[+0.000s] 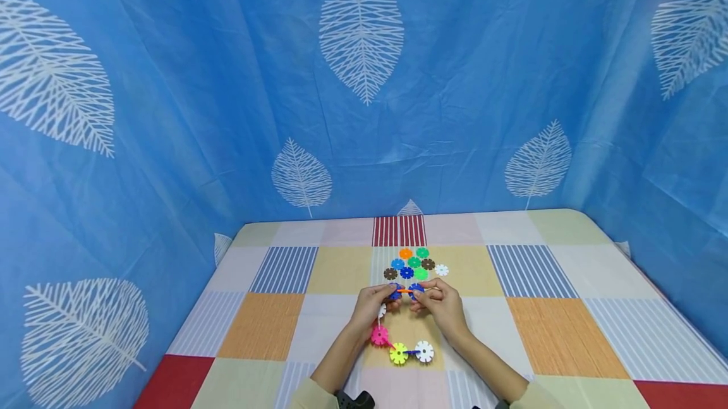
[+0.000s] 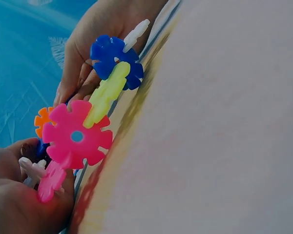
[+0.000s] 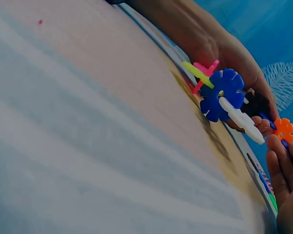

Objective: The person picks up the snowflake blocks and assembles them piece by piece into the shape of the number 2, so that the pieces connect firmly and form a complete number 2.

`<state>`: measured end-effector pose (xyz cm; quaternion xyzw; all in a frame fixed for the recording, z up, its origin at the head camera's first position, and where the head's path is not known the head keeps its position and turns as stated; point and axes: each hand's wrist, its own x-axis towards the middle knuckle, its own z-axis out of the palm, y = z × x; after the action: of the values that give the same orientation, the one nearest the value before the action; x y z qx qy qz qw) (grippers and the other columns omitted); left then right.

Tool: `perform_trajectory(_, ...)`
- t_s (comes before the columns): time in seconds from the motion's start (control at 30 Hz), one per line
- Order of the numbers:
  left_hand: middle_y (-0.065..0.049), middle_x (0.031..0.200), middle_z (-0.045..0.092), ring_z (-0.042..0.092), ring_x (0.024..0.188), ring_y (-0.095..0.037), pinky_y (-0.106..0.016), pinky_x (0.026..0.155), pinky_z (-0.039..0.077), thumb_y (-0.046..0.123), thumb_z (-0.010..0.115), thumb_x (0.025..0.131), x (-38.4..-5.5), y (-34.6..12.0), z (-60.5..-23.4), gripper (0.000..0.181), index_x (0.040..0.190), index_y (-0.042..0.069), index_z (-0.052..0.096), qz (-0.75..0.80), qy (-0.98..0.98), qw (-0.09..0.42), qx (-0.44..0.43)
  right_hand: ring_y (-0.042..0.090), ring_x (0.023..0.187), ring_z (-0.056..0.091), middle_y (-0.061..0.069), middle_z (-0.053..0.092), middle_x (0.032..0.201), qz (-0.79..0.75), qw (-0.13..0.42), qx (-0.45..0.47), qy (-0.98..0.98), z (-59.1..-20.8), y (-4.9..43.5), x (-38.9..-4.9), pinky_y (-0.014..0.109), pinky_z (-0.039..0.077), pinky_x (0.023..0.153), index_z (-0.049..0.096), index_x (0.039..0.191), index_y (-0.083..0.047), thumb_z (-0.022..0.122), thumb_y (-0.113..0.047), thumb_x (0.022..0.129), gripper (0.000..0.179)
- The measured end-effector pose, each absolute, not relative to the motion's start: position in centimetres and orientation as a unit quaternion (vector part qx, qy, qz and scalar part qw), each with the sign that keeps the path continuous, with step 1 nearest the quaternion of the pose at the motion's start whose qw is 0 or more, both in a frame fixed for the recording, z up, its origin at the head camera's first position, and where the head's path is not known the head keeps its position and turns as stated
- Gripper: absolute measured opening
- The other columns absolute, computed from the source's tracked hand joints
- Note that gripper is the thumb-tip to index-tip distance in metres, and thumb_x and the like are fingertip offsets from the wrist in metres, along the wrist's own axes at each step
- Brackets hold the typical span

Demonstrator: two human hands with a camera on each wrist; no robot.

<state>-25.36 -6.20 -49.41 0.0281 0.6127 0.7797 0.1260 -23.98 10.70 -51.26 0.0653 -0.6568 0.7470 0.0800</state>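
Observation:
My left hand (image 1: 371, 308) pinches a blue notched plastic disc (image 1: 394, 291). Facing it, my right hand (image 1: 445, 306) pinches a second blue disc (image 1: 416, 289) between thumb and fingers. An orange disc (image 1: 406, 291), edge-on in the head view and face-on in the right wrist view, sits between the two blue ones. From the left hand a chain of slotted-together discs curves toward me: white (image 1: 383, 310), pink (image 1: 379, 335), yellow (image 1: 399, 353), and a white disc (image 1: 424, 351) at its end. In the left wrist view another blue disc (image 2: 102, 56) links yellow and white. Fingers partly hide the held discs.
Beyond the hands lie several loose discs, among them an orange disc (image 1: 406, 253), a green disc (image 1: 422, 252), a brown disc (image 1: 390, 274) and a white disc (image 1: 442, 269). A patchwork-patterned cloth (image 1: 267, 320) covers the table. Blue leaf-print curtains (image 1: 455, 80) surround it.

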Motion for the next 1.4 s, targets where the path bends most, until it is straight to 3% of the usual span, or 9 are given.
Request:
perform_trajectory(0.37, -0.007, 0.076, 0.066, 0.061, 0.06, -0.007, -0.019, 0.062, 0.053, 0.016, 0.06, 0.088, -26.6, -6.1, -51.0, 0.031, 0.106, -0.01, 0.062, 0.796, 0.594, 0.118, -0.007, 0.027, 0.063, 0.065, 0.024, 0.065, 0.075, 0.722, 0.092, 0.095, -0.679, -51.5, 11.0, -24.7, 0.039, 0.055, 0.059, 0.06, 0.104, 0.009, 0.062, -0.001, 0.086, 0.021)
perform_trajectory(0.6, -0.014, 0.095, 0.067, 0.065, 0.07, -0.012, -0.021, 0.067, 0.054, 0.014, 0.057, 0.09, -27.0, -6.3, -51.3, 0.037, 0.117, -0.012, 0.056, 0.834, 0.533, 0.142, 0.003, 0.027, 0.066, 0.064, 0.016, 0.067, 0.079, 0.686, 0.114, 0.075, -0.715, -51.8, 11.4, -25.2, 0.03, 0.055, 0.06, 0.065, 0.104, 0.004, 0.062, 0.001, 0.085, 0.02)
perform_trajectory(0.83, -0.017, 0.108, 0.064, 0.066, 0.072, -0.013, -0.022, 0.069, 0.054, 0.014, 0.056, 0.091, -27.0, -6.3, -51.3, 0.038, 0.119, -0.012, 0.053, 0.838, 0.525, 0.147, 0.017, 0.027, 0.064, 0.064, 0.017, 0.067, 0.077, 0.686, 0.11, 0.079, -0.715, -51.8, 11.6, -25.3, 0.029, 0.054, 0.058, 0.064, 0.104, 0.008, 0.062, 0.001, 0.085, 0.02)
perform_trajectory(1.07, -0.015, 0.102, 0.066, 0.066, 0.072, -0.012, -0.022, 0.07, 0.054, 0.014, 0.055, 0.092, -27.0, -6.4, -51.2, 0.035, 0.117, -0.01, 0.057, 0.836, 0.527, 0.154, 0.008, 0.031, 0.062, 0.061, 0.023, 0.064, 0.075, 0.681, 0.111, 0.088, -0.719, -51.9, 11.7, -25.5, 0.03, 0.054, 0.056, 0.062, 0.102, 0.011, 0.06, 0.006, 0.085, 0.018)
perform_trajectory(1.4, -0.012, 0.096, 0.067, 0.065, 0.071, -0.011, -0.021, 0.068, 0.053, 0.014, 0.054, 0.092, -27.0, -6.3, -51.2, 0.033, 0.116, -0.009, 0.058, 0.833, 0.532, 0.154, 0.003, 0.019, 0.059, 0.06, 0.019, 0.064, 0.072, 0.671, 0.117, 0.092, -0.727, -52.1, 11.7, -25.5, 0.026, 0.053, 0.054, 0.066, 0.101, 0.003, 0.063, 0.001, 0.085, 0.017)
